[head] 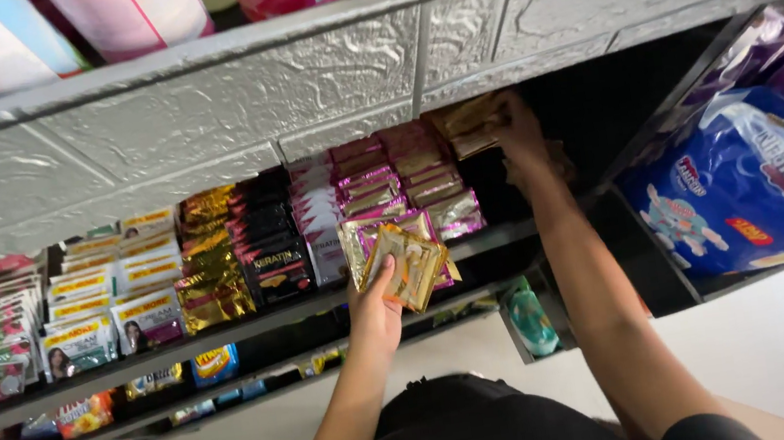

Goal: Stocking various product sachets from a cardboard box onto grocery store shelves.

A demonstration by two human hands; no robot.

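My left hand (375,305) is closed on a fan of gold sachets (408,263), held up just in front of the shelf (225,333), below the pink sachet rows (378,187). My right hand (520,137) reaches deep into the shelf's right end, fingers on a gold sachet stack (472,124); I cannot tell whether it grips them. The two hands are well apart. Left along the shelf stand black packs (268,236) and white ones (90,300). A blue bag (751,183) hangs to the right.
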